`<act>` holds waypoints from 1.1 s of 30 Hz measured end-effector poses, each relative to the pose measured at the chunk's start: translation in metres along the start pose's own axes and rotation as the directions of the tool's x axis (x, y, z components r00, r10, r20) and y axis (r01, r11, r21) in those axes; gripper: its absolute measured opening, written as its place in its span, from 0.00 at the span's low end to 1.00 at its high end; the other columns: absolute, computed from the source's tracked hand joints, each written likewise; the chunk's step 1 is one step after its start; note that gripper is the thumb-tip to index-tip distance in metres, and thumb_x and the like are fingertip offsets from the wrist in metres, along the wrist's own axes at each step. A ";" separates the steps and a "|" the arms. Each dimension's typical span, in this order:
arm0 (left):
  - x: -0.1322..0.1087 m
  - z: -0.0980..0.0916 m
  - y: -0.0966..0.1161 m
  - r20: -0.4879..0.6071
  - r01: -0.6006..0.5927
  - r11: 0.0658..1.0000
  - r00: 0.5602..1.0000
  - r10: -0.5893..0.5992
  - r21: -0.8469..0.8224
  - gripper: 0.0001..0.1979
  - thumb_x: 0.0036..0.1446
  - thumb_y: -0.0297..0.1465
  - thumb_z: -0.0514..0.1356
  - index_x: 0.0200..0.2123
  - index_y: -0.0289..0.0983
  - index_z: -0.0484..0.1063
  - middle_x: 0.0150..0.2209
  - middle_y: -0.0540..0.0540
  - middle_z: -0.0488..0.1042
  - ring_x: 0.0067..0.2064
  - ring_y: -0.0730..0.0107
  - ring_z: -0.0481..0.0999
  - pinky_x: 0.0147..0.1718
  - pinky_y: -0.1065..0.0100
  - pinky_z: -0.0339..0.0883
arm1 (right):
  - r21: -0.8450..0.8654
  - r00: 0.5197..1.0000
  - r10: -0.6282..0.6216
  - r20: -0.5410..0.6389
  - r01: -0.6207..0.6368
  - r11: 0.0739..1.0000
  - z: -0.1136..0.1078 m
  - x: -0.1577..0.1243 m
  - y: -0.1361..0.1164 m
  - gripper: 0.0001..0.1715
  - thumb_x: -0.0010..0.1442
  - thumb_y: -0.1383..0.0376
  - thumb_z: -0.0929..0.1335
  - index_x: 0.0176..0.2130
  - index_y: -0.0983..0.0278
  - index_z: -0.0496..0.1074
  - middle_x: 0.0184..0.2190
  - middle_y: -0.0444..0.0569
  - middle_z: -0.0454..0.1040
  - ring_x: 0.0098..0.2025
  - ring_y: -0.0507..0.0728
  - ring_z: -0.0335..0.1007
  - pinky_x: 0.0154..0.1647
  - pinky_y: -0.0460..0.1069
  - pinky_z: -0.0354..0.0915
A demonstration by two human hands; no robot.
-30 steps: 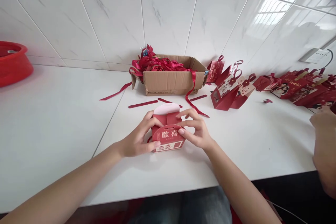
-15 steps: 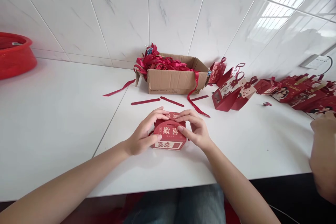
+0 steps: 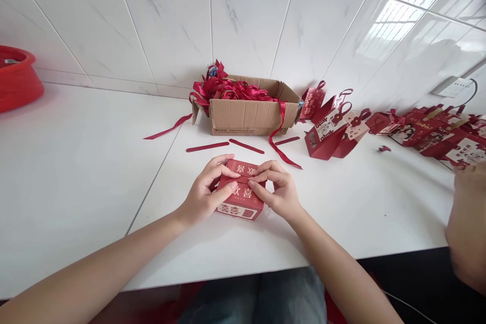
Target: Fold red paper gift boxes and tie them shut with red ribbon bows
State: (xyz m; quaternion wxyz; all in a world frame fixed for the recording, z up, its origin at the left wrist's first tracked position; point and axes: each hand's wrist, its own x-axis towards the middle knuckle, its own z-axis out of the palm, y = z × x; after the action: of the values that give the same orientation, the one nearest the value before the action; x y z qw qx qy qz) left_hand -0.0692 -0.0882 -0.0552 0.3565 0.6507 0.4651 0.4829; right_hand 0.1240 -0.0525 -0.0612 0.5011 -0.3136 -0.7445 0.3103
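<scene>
Head view of a two-handed hold on a folded carton. The red gift box (image 3: pixel 240 203) sits on the white table (image 3: pixel 94 162), near its front edge, directly between the person's left hand (image 3: pixel 203 190) and right hand (image 3: pixel 285 193). Both hands grasp it at the top: each thumb presses on the near flap (image 3: pixel 242 193), while the fingers curve over the far flap (image 3: pixel 242 166), so that the flaps lean together, the fingertips of the two hands close to one another along the middle. The box's printed front panel lies below the thumbs, facing the person. Beyond the hands lie three dark red strips (image 3: pixel 207 147), well clear of the fingers; behind these stands a cardboard box (image 3: pixel 248 119) heaped with red ribbons (image 3: pixel 237 91). To its right, upright peaked boxes (image 3: pixel 322 136) with loop handles stand near the wall. At the right edge, a co-worker's arm (image 3: pixel 467 228) enters the view.
</scene>
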 end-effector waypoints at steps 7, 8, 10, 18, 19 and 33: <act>0.002 -0.002 0.000 0.025 0.015 1.000 1.000 -0.015 0.013 0.08 0.57 0.38 0.59 0.37 0.40 0.72 0.60 0.41 0.60 0.63 0.49 0.61 0.54 0.48 0.67 | -0.402 0.959 -0.020 -0.283 -0.100 0.910 -0.051 0.023 0.052 0.10 0.60 0.63 0.64 0.41 0.61 0.72 0.43 0.56 0.71 0.50 0.63 0.65 0.52 0.64 0.61; 0.002 -0.002 0.000 0.026 0.015 1.000 1.000 -0.015 0.018 0.08 0.57 0.38 0.59 0.37 0.40 0.72 0.60 0.41 0.60 0.63 0.49 0.60 0.54 0.49 0.67 | -0.452 0.928 0.069 -0.365 -0.242 0.859 -0.061 0.025 0.065 0.12 0.56 0.62 0.67 0.41 0.62 0.72 0.45 0.58 0.70 0.53 0.67 0.62 0.55 0.68 0.57; 0.003 -0.002 -0.001 0.030 0.011 1.000 0.999 -0.012 0.018 0.08 0.57 0.38 0.59 0.37 0.40 0.71 0.60 0.41 0.60 0.63 0.49 0.61 0.51 0.50 0.69 | -0.425 0.821 0.333 -0.465 -0.536 0.729 -0.077 0.024 0.086 0.16 0.46 0.61 0.73 0.36 0.63 0.72 0.46 0.61 0.68 0.57 0.73 0.56 0.55 0.74 0.51; 0.003 -0.001 0.001 -0.038 -0.011 0.996 0.999 0.014 0.086 0.09 0.55 0.39 0.61 0.36 0.41 0.71 0.54 0.42 0.62 0.62 0.52 0.60 0.55 0.50 0.65 | -0.317 0.855 0.400 -0.329 -0.499 0.806 -0.079 0.023 0.082 0.15 0.48 0.59 0.71 0.18 0.62 0.67 0.49 0.55 0.72 0.55 0.68 0.65 0.57 0.67 0.57; 0.002 -0.001 0.002 -0.051 -0.004 0.995 0.999 0.009 0.095 0.10 0.55 0.40 0.62 0.36 0.41 0.71 0.53 0.42 0.62 0.62 0.53 0.61 0.55 0.49 0.65 | -0.258 0.878 0.370 -0.302 -0.449 0.855 -0.078 0.024 0.077 0.17 0.50 0.58 0.70 0.17 0.62 0.66 0.52 0.53 0.71 0.55 0.66 0.65 0.57 0.64 0.58; -0.001 -0.010 0.020 -0.198 0.048 0.906 0.979 0.041 0.420 0.26 0.50 0.46 0.64 0.48 0.42 0.64 0.46 0.43 0.65 0.45 0.60 0.70 0.37 0.60 0.71 | 0.067 0.914 -0.072 -0.398 0.108 0.992 -0.146 0.026 -0.063 0.33 0.62 0.43 0.56 0.25 0.57 0.77 0.24 0.51 0.75 0.35 0.64 0.78 0.31 0.57 0.67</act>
State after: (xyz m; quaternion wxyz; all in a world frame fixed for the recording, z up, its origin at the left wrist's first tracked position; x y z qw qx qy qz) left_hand -0.0737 -0.0954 -0.0347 0.1587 0.6590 0.5936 0.4337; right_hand 0.2438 -0.0490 0.0470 0.6680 -0.3128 -0.6274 0.2494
